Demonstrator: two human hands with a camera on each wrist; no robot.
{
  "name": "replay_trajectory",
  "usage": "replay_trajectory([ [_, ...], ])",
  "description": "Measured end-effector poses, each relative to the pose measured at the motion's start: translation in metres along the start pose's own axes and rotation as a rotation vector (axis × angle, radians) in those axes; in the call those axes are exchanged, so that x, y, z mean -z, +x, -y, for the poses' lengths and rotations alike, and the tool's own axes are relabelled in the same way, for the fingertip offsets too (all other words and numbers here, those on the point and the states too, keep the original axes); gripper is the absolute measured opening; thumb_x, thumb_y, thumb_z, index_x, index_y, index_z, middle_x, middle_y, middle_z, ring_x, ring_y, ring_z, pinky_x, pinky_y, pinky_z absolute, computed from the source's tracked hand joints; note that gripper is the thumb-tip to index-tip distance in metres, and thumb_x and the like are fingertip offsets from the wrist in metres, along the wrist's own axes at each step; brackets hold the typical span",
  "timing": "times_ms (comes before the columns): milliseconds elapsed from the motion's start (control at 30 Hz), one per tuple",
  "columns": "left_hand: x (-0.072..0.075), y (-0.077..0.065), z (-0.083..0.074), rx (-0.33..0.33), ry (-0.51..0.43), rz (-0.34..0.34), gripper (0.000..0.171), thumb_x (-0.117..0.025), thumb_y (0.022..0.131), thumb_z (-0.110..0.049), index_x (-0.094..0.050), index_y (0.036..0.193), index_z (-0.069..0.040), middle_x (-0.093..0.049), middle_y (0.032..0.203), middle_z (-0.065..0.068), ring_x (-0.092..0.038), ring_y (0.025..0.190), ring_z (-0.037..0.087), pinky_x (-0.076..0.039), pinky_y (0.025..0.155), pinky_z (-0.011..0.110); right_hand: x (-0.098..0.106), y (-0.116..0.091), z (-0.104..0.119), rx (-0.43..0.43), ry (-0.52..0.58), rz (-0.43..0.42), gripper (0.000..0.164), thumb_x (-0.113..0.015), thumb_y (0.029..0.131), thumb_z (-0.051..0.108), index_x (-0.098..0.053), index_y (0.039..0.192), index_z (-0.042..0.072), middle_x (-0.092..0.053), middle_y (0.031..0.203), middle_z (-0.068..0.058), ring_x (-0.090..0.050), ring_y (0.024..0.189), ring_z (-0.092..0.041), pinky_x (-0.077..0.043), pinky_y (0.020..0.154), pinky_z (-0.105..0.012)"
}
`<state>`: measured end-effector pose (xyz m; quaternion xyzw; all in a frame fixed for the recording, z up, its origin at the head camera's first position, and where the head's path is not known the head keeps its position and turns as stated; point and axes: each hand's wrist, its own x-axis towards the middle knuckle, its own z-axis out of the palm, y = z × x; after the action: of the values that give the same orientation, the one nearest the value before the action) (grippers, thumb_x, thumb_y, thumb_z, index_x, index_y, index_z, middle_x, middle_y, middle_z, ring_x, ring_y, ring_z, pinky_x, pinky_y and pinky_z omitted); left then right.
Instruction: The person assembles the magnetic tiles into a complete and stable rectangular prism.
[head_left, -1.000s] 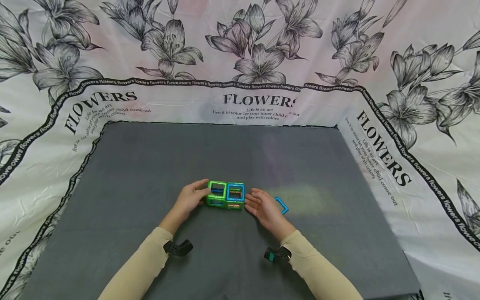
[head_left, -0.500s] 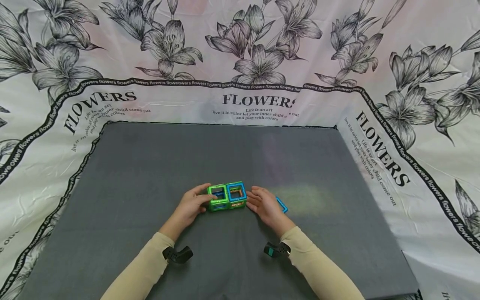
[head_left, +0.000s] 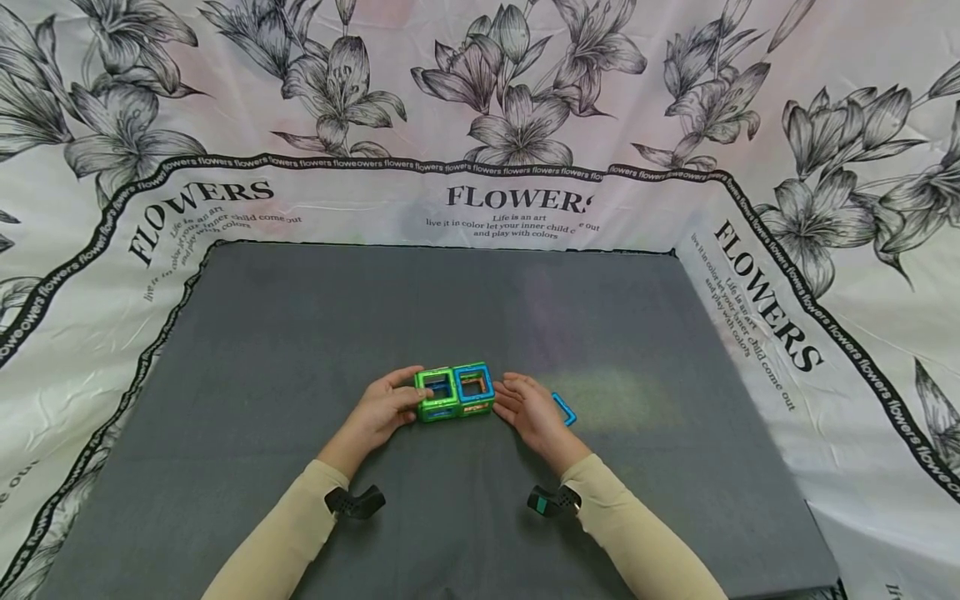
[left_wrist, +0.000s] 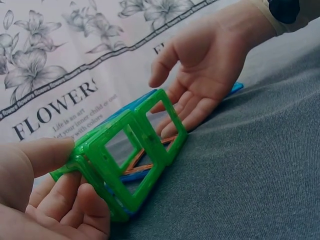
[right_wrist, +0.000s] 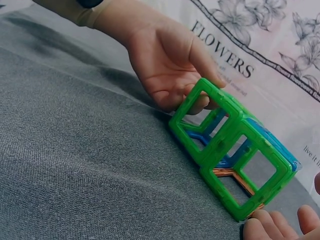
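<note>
Two joined cubes of see-through magnetic tiles [head_left: 454, 390] sit on the grey cloth, with green, blue and orange frames. My left hand [head_left: 381, 408] grips their left end, thumb on the top tile and fingers around the end wall. The left wrist view shows that thumb and the curled fingers [left_wrist: 92, 202] at the green end frame. Just off the right end, my right hand [head_left: 531, 414] lies palm inward with relaxed fingers. In the right wrist view its fingertips [right_wrist: 272, 225] are close to the lower corner of the cubes. The orange frame lies low in the right cube.
A loose blue magnetic tile [head_left: 566, 406] lies on the cloth right behind the right hand, partly covered by it. The grey table surface [head_left: 360, 308] is bordered by a white floral sheet [head_left: 360, 208] at the back and sides.
The joined cubes have turned slightly, their right end swinging away from the person. The left thumb has slid farther onto the top. My right hand has barely moved.
</note>
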<state>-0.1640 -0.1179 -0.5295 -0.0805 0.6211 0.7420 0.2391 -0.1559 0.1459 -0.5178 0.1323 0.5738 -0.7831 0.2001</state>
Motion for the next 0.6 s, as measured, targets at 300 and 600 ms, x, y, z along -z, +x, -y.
replay_trajectory([
  [300, -0.0037, -0.0012, -0.0038, -0.023, 0.039, -0.034, 0.057, -0.060, 0.099, -0.002, -0.043, 0.154, -0.004, -0.075, 0.094, -0.008, -0.064, 0.076, 0.004, -0.049, 0.061, 0.022, -0.0003, 0.0008, -0.0015, -0.002, 0.003, -0.025, 0.050, -0.037, 0.109, 0.012, -0.027, 0.155, -0.005, -0.031, 0.162, -0.028, -0.036, 0.148, -0.041, -0.033, 0.124, -0.051],
  [600, -0.0054, -0.0022, -0.0055, -0.013, 0.049, -0.056, 0.057, -0.061, 0.099, -0.003, -0.045, 0.153, -0.005, -0.076, 0.096, -0.006, -0.064, 0.077, 0.005, -0.050, 0.062, 0.022, -0.0007, 0.0005, -0.0032, 0.021, -0.010, -0.031, 0.047, -0.039, 0.109, 0.013, -0.029, 0.151, -0.006, -0.033, 0.160, -0.030, -0.041, 0.144, -0.038, -0.033, 0.123, -0.052],
])
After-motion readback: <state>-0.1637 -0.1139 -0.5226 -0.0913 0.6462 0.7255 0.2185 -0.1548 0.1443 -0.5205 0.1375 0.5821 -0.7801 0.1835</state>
